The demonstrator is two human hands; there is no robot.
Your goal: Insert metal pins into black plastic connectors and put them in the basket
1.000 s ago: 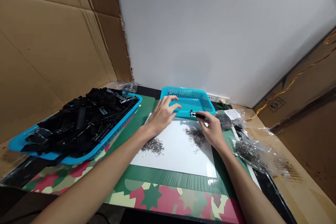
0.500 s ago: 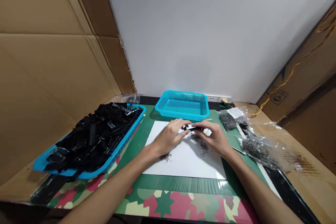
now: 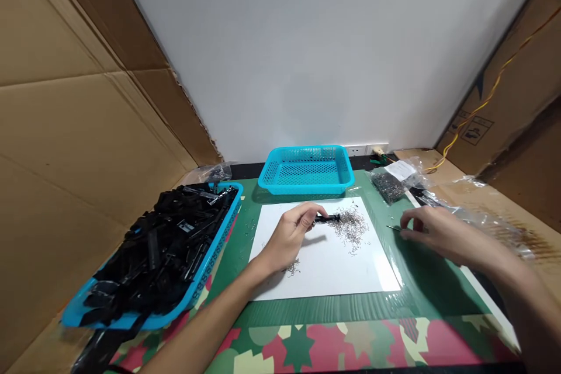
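My left hand (image 3: 291, 234) is closed around a narrow black plastic piece (image 3: 328, 218), whose free end points right over the white sheet (image 3: 324, 277). Beneath and beside that end lies a loose heap of tiny metal pins or springs (image 3: 352, 228); a smaller pile (image 3: 293, 267) is by my left wrist. Off the sheet to the right, my right hand (image 3: 432, 231) pinches a slim metal tool (image 3: 393, 227) low over the green mat (image 3: 421, 280). Only the tool's thin tip shows, so its kind is unclear.
On the left a blue basket (image 3: 219, 245) is heaped with black plastic parts (image 3: 162, 245). An empty blue basket (image 3: 307, 189) stands by the wall. Plastic bags, one holding small metal pieces (image 3: 388, 187), lie at right. Cardboard walls (image 3: 65, 128) flank the table.
My right hand has left the black piece and moved right to the slim tool beside the sheet. My left hand keeps the black piece. The view has shifted slightly.
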